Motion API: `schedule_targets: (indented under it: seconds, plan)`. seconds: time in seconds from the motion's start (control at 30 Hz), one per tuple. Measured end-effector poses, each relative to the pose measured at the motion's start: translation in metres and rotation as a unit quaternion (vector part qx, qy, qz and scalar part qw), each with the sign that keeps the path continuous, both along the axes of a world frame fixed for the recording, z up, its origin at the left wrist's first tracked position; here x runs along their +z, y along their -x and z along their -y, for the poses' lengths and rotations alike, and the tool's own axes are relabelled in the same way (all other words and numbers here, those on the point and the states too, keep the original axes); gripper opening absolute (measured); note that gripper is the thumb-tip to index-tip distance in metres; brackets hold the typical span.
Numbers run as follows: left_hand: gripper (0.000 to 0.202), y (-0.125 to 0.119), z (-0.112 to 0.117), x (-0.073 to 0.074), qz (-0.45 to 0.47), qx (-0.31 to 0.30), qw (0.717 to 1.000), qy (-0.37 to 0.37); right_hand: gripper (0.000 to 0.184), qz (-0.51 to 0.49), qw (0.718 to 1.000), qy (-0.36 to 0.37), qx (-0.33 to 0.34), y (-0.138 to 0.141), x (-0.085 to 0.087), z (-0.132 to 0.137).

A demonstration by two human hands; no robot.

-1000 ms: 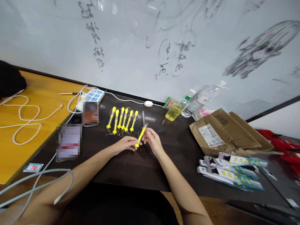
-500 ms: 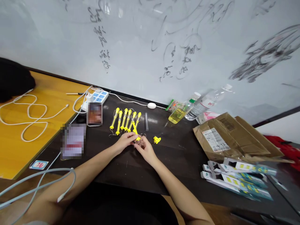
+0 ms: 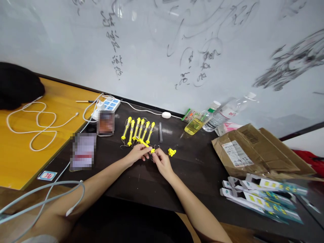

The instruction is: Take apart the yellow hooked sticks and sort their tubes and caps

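Observation:
My left hand (image 3: 138, 154) pinches a slim yellow spring scale rod (image 3: 144, 143), which slants up and to the left. My right hand (image 3: 162, 160) has its fingertips closed on the small yellow cap (image 3: 152, 151) at the rod's lower end. Whether the cap and rod are joined is too small to tell. Just beyond my hands lie several tubular spring scales (image 3: 137, 128), clear tubes with yellow ends and wire hooks. To their right is a separate clear tube (image 3: 160, 132). A small heap of yellow plastic parts (image 3: 171, 152) lies right of my right hand, near a thin wire hook.
A power strip (image 3: 108, 106) and two blurred items stand at the left, with white cables (image 3: 37, 126) on the yellow table. Bottles (image 3: 198, 123) stand along the whiteboard. A brown cardboard package (image 3: 255, 148) and flat printed boxes (image 3: 263, 195) take up the right side.
The yellow rod has tilted further left, from steep to a flatter slant. My right hand has shifted slightly right, onto the cap end. The whole view has slid a little right.

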State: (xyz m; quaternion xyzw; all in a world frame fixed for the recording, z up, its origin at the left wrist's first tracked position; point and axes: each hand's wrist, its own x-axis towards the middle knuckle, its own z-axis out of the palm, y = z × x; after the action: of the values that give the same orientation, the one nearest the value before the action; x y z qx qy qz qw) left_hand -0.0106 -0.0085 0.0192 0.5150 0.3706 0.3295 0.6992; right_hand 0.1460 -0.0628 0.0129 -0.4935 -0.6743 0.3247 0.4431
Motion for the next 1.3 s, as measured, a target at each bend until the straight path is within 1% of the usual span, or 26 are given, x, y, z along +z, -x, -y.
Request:
schedule_targets:
  seconds: [0.07, 0.1, 0.13, 0.17, 0.2, 0.23, 0.27, 0.33, 0.37, 0.4, 0.43, 0.5, 0.57, 0.6, 0.77, 0.83, 0.93, 1.0, 1.07, 1.2, 1.3]
  plan:
    - [0.05, 0.002, 0.003, 0.001, -0.027, -0.05, 0.998, -0.012, 0.027, -0.024, 1.0, 0.004, 0.005, -0.003, 0.002, -0.001]
    - [0.052, 0.003, 0.005, 0.002, -0.045, -0.072, 0.996, -0.034, 0.027, -0.042, 0.999, 0.012, 0.008, -0.005, 0.003, -0.001]
    - [0.052, 0.005, 0.007, 0.002, -0.065, -0.084, 0.992, -0.071, 0.028, -0.061, 0.998, 0.023, 0.013, -0.007, 0.004, -0.002]
    - [0.051, 0.006, 0.009, 0.002, -0.084, -0.084, 0.985, -0.125, 0.028, -0.079, 0.996, 0.036, 0.018, -0.008, 0.004, -0.003]
    - [0.05, 0.008, 0.011, 0.003, -0.102, -0.063, 0.974, -0.194, 0.029, -0.096, 0.994, 0.049, 0.023, -0.01, 0.005, -0.004]
    - [0.047, 0.01, 0.013, 0.003, -0.118, -0.028, 0.955, -0.273, 0.03, -0.111, 0.992, 0.061, 0.028, -0.011, 0.005, -0.005]
    - [0.043, 0.012, 0.014, 0.004, -0.13, 0.016, 0.927, -0.35, 0.031, -0.121, 0.989, 0.071, 0.034, -0.012, 0.005, -0.006]
    - [0.029, 0.014, 0.014, 0.006, -0.153, 0.092, 0.861, -0.475, 0.032, -0.134, 0.986, 0.085, 0.053, -0.012, 0.006, -0.006]
    - [0.026, 0.015, 0.013, 0.007, -0.165, 0.111, 0.833, -0.517, 0.032, -0.136, 0.984, 0.091, 0.065, -0.012, 0.006, -0.006]
    - [0.029, 0.015, 0.012, 0.009, -0.179, 0.114, 0.811, -0.545, 0.033, -0.134, 0.983, 0.095, 0.076, -0.011, 0.007, -0.005]
    - [0.033, 0.015, 0.011, 0.01, -0.192, 0.102, 0.796, -0.565, 0.033, -0.131, 0.983, 0.098, 0.085, -0.01, 0.008, -0.004]
    - [0.035, 0.014, 0.009, 0.012, -0.215, 0.051, 0.781, -0.584, 0.033, -0.123, 0.983, 0.098, 0.091, -0.009, 0.009, -0.001]
    - [0.031, 0.013, 0.008, 0.013, -0.224, 0.009, 0.775, -0.591, 0.032, -0.118, 0.985, 0.087, 0.087, -0.008, 0.011, 0.001]
    - [0.029, 0.013, 0.008, 0.012, -0.226, 0.002, 0.772, -0.594, 0.032, -0.118, 0.986, 0.079, 0.084, -0.008, 0.012, 0.002]
    - [0.032, 0.017, 0.009, 0.011, -0.261, 0.02, 0.751, -0.606, 0.029, -0.104, 0.991, 0.054, 0.07, -0.009, 0.015, 0.005]
    - [0.033, 0.018, 0.009, 0.011, -0.28, 0.01, 0.756, -0.592, 0.028, -0.104, 0.991, 0.059, 0.063, -0.01, 0.015, 0.004]
    - [0.034, 0.018, 0.01, 0.01, -0.282, -0.008, 0.782, -0.556, 0.025, -0.125, 0.987, 0.076, 0.067, -0.013, 0.015, 0.002]
    - [0.034, 0.017, 0.012, 0.01, -0.274, -0.01, 0.799, -0.535, 0.025, -0.137, 0.982, 0.095, 0.084, -0.013, 0.013, 0.001]
    - [0.033, 0.016, 0.013, 0.01, -0.271, -0.01, 0.808, -0.522, 0.027, -0.148, 0.978, 0.11, 0.098, -0.013, 0.011, -0.001]
    - [0.034, 0.015, 0.014, 0.01, -0.287, -0.013, 0.809, -0.514, 0.032, -0.173, 0.973, 0.117, 0.101, -0.009, 0.008, -0.003]
    - [0.033, 0.015, 0.014, 0.009, -0.306, -0.016, 0.804, -0.51, 0.034, -0.194, 0.963, 0.148, 0.118, -0.008, 0.007, -0.003]
